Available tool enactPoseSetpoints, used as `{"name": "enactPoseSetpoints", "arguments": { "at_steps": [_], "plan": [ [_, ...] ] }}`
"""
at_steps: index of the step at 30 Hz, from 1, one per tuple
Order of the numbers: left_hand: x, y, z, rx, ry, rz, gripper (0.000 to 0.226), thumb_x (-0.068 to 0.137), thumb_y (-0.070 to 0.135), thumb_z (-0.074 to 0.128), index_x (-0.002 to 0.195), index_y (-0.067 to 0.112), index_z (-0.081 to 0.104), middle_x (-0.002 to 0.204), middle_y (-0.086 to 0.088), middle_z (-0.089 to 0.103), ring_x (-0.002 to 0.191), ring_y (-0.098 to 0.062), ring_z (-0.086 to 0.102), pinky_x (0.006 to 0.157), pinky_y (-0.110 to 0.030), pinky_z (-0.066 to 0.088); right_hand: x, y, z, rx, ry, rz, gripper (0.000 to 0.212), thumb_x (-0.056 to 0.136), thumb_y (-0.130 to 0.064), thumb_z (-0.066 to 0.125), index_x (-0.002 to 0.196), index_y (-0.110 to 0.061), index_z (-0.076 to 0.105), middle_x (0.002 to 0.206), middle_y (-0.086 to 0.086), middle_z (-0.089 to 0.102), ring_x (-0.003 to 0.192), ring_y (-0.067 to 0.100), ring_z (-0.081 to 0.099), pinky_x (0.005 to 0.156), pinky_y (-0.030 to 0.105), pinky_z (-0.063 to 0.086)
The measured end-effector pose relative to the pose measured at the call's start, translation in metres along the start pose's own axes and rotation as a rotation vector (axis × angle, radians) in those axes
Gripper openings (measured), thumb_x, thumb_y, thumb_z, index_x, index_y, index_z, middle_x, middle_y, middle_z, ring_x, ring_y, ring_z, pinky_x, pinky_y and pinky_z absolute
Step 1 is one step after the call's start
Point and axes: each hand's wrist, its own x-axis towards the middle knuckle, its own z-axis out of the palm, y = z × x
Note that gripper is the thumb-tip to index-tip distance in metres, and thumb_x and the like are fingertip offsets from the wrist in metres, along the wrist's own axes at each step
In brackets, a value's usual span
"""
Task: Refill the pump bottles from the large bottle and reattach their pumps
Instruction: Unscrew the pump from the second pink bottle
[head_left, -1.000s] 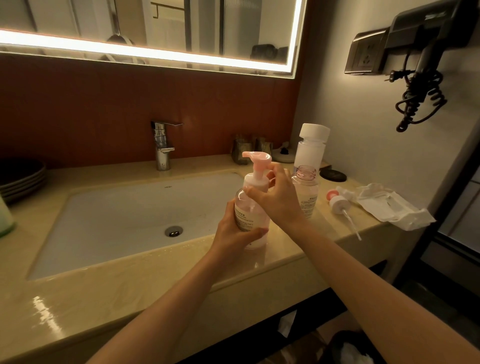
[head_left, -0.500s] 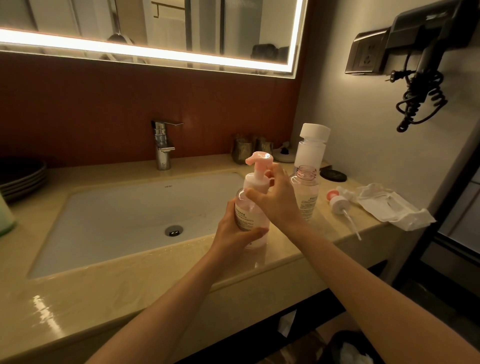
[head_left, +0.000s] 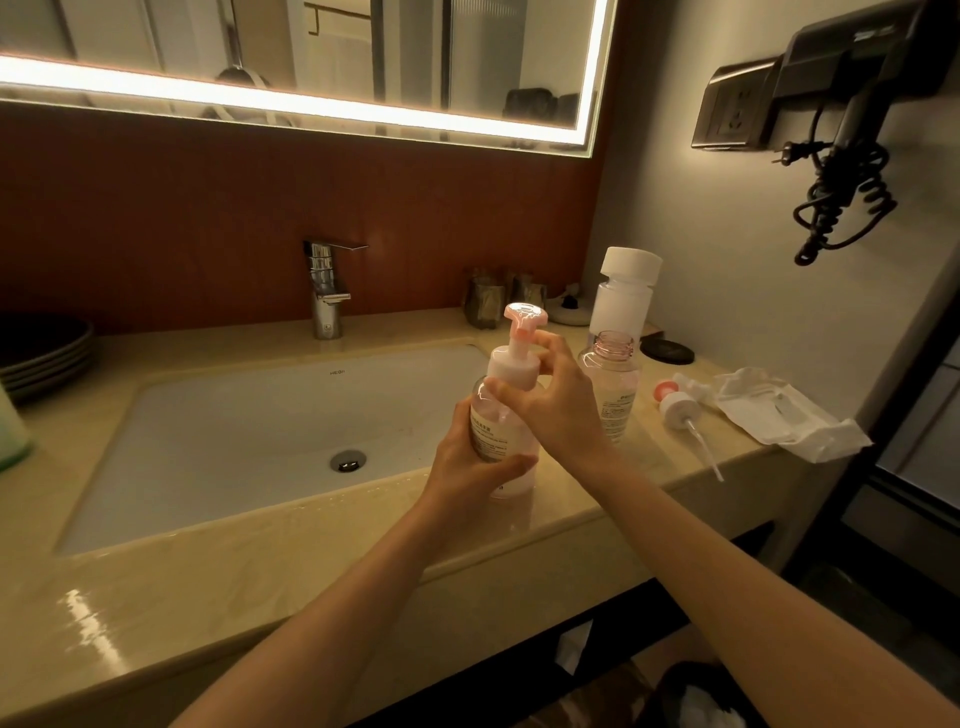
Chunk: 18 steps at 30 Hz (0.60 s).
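One pink plastic pump is going onto a clear round bottle.
The left hand is gripping it steady on the desk; the right hand is pinching the collar to twist.

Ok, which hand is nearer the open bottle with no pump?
Right. The right hand, gripping the pump on the pump bottle, is beside the open bottle; the left hand holds that bottle's body, farther off.

Both forearms extended. Left hand wraps the pump bottle; right hand, above, pinches its pump.
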Motion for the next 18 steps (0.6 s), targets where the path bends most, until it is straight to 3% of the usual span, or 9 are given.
{"name": "enactPoseSetpoints", "arguments": {
  "at_steps": [6, 8, 11, 13, 16, 18],
  "plan": [
    [-0.001, 0.001, 0.0, 0.011, 0.006, -0.011, 0.067, 0.071, 0.016, 0.076, 0.124, 0.025, 0.037, 0.107, 0.007, 0.054, 0.098, -0.011, 0.055, 0.067, -0.016, 0.047, 0.002, -0.003, -0.001, 0.073, -0.003, -0.002, 0.061, 0.08, -0.026, 0.069, 0.133, -0.011, 0.043, 0.126, 0.005, 0.057, 0.101, 0.008, 0.05, 0.078, 0.018, 0.043],
    [0.0, 0.001, 0.0, 0.022, 0.003, -0.02, 0.067, 0.07, 0.017, 0.077, 0.122, 0.026, 0.037, 0.107, 0.007, 0.054, 0.097, -0.01, 0.054, 0.068, -0.016, 0.046, 0.004, -0.006, -0.004, 0.12, 0.005, -0.004, 0.057, 0.08, -0.027, 0.068, 0.13, -0.01, 0.046, 0.119, 0.003, 0.06, 0.1, 0.011, 0.058, 0.074, 0.013, 0.045],
    [0.0, 0.0, -0.001, 0.034, 0.005, -0.011, 0.063, 0.067, 0.017, 0.08, 0.115, 0.028, 0.04, 0.104, 0.01, 0.056, 0.095, -0.008, 0.056, 0.068, -0.016, 0.047, 0.009, -0.014, -0.016, 0.233, 0.063, -0.008, 0.044, 0.083, -0.024, 0.065, 0.122, -0.011, 0.049, 0.096, -0.012, 0.059, 0.078, -0.006, 0.06, 0.06, 0.003, 0.045],
    [0.0, -0.001, -0.001, 0.038, -0.005, -0.007, 0.065, 0.066, 0.017, 0.08, 0.117, 0.025, 0.041, 0.108, 0.006, 0.056, 0.097, -0.009, 0.056, 0.068, -0.015, 0.046, 0.014, -0.017, -0.034, 0.309, 0.176, -0.005, 0.035, 0.085, -0.026, 0.062, 0.114, -0.009, 0.053, 0.089, -0.012, 0.057, 0.078, -0.006, 0.061, 0.066, 0.008, 0.048],
    [0.001, 0.0, 0.001, 0.061, -0.038, -0.006, 0.071, 0.066, 0.02, 0.08, 0.121, 0.029, 0.037, 0.11, 0.012, 0.052, 0.098, -0.004, 0.053, 0.071, -0.013, 0.045, 0.021, -0.015, -0.065, 0.432, 0.313, 0.043, 0.031, 0.087, -0.029, 0.06, 0.112, -0.011, 0.054, 0.096, -0.005, 0.06, 0.088, 0.012, 0.063, 0.077, 0.028, 0.055],
    [0.001, 0.0, 0.002, 0.085, -0.06, -0.006, 0.072, 0.066, 0.022, 0.08, 0.12, 0.034, 0.035, 0.107, 0.02, 0.05, 0.097, 0.001, 0.051, 0.072, -0.013, 0.045, 0.023, -0.01, -0.08, 0.497, 0.409, 0.047, 0.031, 0.09, -0.03, 0.056, 0.114, -0.011, 0.054, 0.096, -0.005, 0.061, 0.084, 0.011, 0.064, 0.075, 0.027, 0.056]
  ]
}}
